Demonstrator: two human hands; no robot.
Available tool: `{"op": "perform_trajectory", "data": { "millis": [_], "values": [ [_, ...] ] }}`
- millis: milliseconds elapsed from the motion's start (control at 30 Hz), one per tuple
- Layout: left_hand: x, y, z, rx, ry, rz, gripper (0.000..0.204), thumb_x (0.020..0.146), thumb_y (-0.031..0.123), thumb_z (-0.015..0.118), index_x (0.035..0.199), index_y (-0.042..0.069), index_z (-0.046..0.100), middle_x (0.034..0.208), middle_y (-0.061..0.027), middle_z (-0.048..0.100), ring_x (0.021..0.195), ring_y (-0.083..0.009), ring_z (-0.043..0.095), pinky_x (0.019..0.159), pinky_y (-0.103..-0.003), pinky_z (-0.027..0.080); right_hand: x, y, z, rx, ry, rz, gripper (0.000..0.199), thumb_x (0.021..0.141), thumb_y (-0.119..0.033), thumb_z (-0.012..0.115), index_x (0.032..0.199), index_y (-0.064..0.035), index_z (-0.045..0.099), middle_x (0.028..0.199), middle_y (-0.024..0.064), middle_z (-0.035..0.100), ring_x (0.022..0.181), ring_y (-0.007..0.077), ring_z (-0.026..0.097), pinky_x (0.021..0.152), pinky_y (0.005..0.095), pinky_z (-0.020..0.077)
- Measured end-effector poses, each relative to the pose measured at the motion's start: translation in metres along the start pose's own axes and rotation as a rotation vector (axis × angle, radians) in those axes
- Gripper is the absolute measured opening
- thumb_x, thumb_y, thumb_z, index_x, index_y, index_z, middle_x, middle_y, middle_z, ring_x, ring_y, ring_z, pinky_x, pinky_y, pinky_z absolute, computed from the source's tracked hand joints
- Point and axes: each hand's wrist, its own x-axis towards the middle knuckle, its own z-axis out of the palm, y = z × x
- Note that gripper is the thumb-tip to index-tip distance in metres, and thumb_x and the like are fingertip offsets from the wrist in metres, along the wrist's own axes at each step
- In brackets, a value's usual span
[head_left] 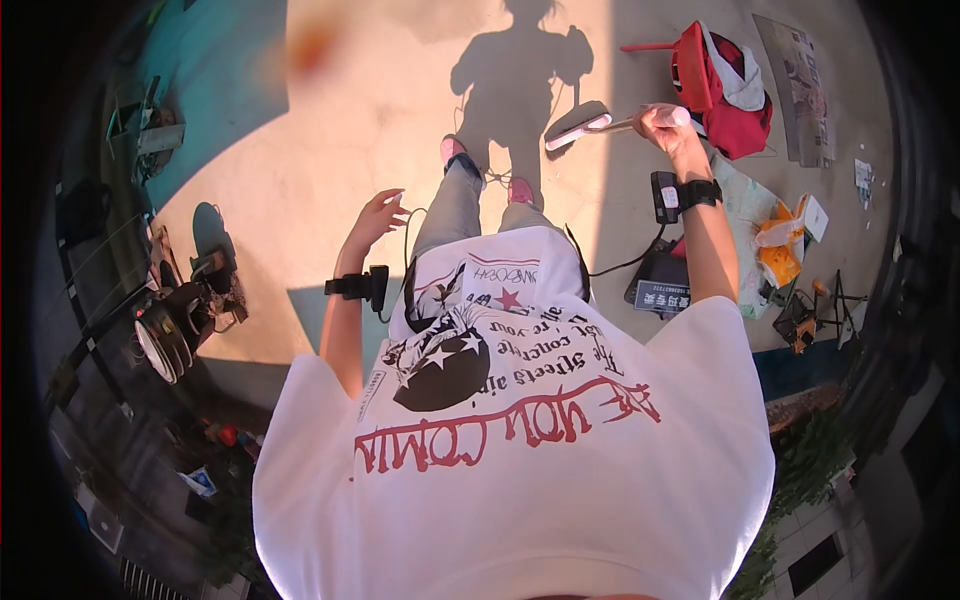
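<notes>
My right hand (665,125) is closed round the pale handle of a broom (580,132), whose pinkish end shows past my fist. The broom's head, pink with dark bristles, is at the floor ahead of my feet, to the right. Out to my left side hangs my left hand (380,216), holding nothing, its fingers loosely bent and apart. Each wrist wears a black strap with a small box and a cable.
A red and grey bag-like thing (735,105) lies right of the broom. Beyond it is a flat printed sheet (797,90). Nearer stand an orange and white bag (782,245) and a dark sign (662,298). Clutter (175,325) lines the left. My shadow (510,85) crosses the floor.
</notes>
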Motion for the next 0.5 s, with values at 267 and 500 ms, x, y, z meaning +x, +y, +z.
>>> {"op": "perform_trajectory", "data": {
  "millis": [267, 500],
  "values": [
    [-0.035, -0.047, -0.030, -0.079, 0.024, -0.073, 0.035, 0.080, 0.031, 0.044, 0.108, 0.010, 0.044, 0.080, -0.0069, 0.057, 0.065, -0.0127, 0.056, 0.054, -0.023, 0.042, -0.010, 0.093, 0.005, -0.141, -0.247, -0.400, 0.025, 0.078, -0.003, 0.037, 0.095, 0.0136, 0.029, 0.082, 0.0213, 0.042, 0.060, 0.0213, 0.048, 0.052, 0.0247, 0.0493],
    [-0.079, 0.046, -0.027, 0.125, 0.062, 0.207, 0.036, 0.080, 0.032, 0.044, 0.106, 0.007, 0.045, 0.080, -0.0105, 0.056, 0.064, -0.0128, 0.055, 0.052, -0.024, 0.043, -0.087, 0.225, -0.002, -0.698, 0.011, -0.486, 0.015, 0.083, -0.014, 0.037, 0.084, 0.0005, 0.038, 0.062, 0.0053, 0.043, 0.043, 0.0093, 0.040, 0.036, 0.0178, 0.0363]
  ]
}}
